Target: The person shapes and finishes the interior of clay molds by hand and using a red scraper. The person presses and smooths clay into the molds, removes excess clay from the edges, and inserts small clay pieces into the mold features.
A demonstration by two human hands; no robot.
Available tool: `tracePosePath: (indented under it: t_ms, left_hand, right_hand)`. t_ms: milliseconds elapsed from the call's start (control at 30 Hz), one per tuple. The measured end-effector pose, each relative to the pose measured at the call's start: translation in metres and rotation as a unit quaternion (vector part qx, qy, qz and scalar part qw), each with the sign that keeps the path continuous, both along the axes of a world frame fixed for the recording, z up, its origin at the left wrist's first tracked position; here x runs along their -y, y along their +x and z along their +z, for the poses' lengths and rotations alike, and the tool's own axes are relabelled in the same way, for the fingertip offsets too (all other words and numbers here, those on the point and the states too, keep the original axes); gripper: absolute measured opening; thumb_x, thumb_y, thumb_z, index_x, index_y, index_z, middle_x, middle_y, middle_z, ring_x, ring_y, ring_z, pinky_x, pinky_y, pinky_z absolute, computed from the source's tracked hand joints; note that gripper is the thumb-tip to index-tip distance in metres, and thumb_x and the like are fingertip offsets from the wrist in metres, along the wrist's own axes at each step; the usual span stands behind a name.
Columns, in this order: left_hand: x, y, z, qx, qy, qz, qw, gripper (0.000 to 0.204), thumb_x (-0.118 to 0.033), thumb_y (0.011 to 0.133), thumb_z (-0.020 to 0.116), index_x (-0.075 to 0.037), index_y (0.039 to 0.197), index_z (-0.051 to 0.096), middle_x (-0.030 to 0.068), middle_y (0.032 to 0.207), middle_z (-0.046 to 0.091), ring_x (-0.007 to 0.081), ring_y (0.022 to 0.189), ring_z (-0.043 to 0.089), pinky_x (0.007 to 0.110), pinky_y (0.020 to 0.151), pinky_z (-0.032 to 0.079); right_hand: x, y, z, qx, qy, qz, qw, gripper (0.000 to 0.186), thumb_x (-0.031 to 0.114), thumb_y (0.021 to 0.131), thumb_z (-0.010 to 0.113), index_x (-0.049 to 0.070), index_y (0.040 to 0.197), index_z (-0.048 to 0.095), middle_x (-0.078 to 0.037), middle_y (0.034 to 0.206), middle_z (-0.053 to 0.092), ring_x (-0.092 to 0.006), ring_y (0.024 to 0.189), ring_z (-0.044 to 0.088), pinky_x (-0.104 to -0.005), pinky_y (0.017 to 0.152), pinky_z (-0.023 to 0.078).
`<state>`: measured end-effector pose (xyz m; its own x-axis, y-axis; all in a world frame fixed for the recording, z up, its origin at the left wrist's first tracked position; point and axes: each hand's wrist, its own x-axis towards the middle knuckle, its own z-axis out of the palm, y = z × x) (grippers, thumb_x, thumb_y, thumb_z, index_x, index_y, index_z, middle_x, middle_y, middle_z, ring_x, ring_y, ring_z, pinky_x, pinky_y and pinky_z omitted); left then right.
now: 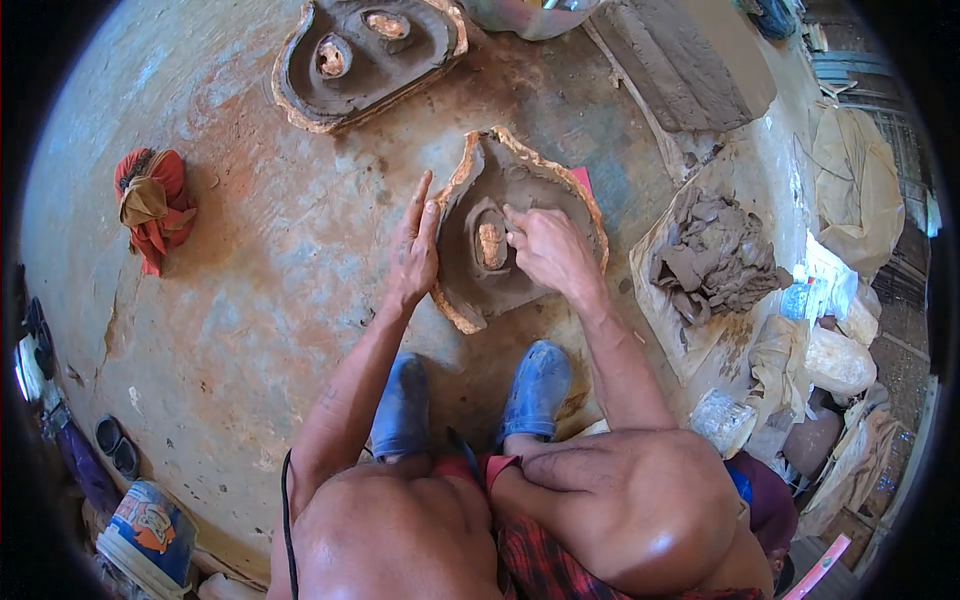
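Head view: a clay-lined mould (pixel 520 235) lies on the concrete floor (pixel 260 290) at the centre of the frame, just above the person's two blue shoes (pixel 470 400). Its pale, ragged rim runs from the pointed top down both sides; grey clay fills the hollow, with a small tan lump (pixel 490 245) in an oval pocket.

The left hand (pixel 413 250) lies flat against the mould's left rim, fingers straight and pressed together, tips pointing to the upper part of the frame. The right hand (pixel 545 250) rests inside the hollow, fingers curled and bunched, their tips pressing the clay just right of the tan lump.

A second mould (pixel 365 55) lies at the upper centre, well apart from the first, with bare floor between them. To the left of the hands the floor runs open as far as a red and tan cloth bundle (pixel 152 205) at mid-left. To the right the space is tighter: a heap of grey clay pieces (pixel 715 255) on a sheet lies near the mould's right rim, and a clay slab (pixel 680 60) sits at the upper right. A bucket (pixel 150 535) stands at the lower left edge.
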<state>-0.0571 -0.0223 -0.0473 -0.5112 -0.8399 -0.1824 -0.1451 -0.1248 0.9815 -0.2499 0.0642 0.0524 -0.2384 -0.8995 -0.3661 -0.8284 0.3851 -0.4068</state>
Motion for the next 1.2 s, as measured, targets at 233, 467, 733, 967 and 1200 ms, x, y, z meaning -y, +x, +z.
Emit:
tracePosePath:
  t_ms: [233, 467, 733, 967, 1200]
  left_hand:
    - [0.002, -0.003, 0.004, -0.039, 0.050, 0.007, 0.998, 0.055, -0.032, 0.115, 0.044, -0.007, 0.163, 0.041, 0.0169, 0.158, 0.051, 0.0243, 0.144, 0.046, 0.037, 0.120, 0.035]
    - [0.003, -0.007, -0.001, -0.027, 0.026, 0.034, 0.999, 0.053, -0.031, 0.114, 0.048, -0.005, 0.160, 0.046, 0.0161, 0.144, 0.063, 0.0202, 0.123, 0.058, 0.035, 0.109, 0.044]
    - [0.001, -0.008, 0.002, -0.038, 0.007, 0.038, 0.999, 0.053, -0.031, 0.113, 0.049, -0.004, 0.159, 0.047, 0.0189, 0.146, 0.062, 0.0238, 0.130, 0.059, 0.037, 0.113, 0.043]
    - [0.003, -0.002, -0.006, -0.022, 0.012, 0.040, 0.999, 0.053, -0.031, 0.113, 0.048, -0.003, 0.158, 0.048, 0.0181, 0.143, 0.063, 0.0224, 0.128, 0.059, 0.036, 0.112, 0.043]
    - [0.003, -0.009, -0.003, -0.055, 0.028, 0.029, 0.998, 0.055, -0.033, 0.113, 0.049, -0.002, 0.158, 0.047, 0.0186, 0.152, 0.058, 0.0236, 0.137, 0.055, 0.036, 0.116, 0.040]
  right_hand:
    - [-0.006, -0.004, -0.001, 0.032, 0.033, 0.002, 0.999, 0.049, 0.013, 0.095, 0.061, -0.005, 0.140, 0.062, -0.034, 0.094, 0.068, -0.0484, 0.096, 0.069, -0.0545, 0.088, 0.052]
    - [-0.017, 0.018, 0.001, 0.050, 0.086, -0.054, 0.994, 0.049, 0.015, 0.099, 0.058, 0.000, 0.146, 0.058, -0.033, 0.107, 0.070, -0.0488, 0.107, 0.068, -0.0563, 0.096, 0.053]
    - [-0.034, 0.021, -0.004, 0.062, 0.026, -0.079, 0.995, 0.053, 0.010, 0.099, 0.057, -0.005, 0.150, 0.052, -0.028, 0.085, 0.071, -0.0374, 0.082, 0.074, -0.0464, 0.080, 0.056]
    - [-0.035, 0.019, 0.004, 0.079, 0.031, -0.014, 0.996, 0.045, 0.012, 0.098, 0.058, -0.009, 0.137, 0.059, -0.029, 0.093, 0.068, -0.0439, 0.096, 0.069, -0.0536, 0.088, 0.052]
    - [-0.054, 0.019, -0.018, 0.053, -0.064, 0.033, 0.996, 0.040, 0.012, 0.094, 0.064, -0.013, 0.125, 0.064, -0.026, 0.091, 0.067, -0.0423, 0.089, 0.068, -0.0521, 0.084, 0.054]
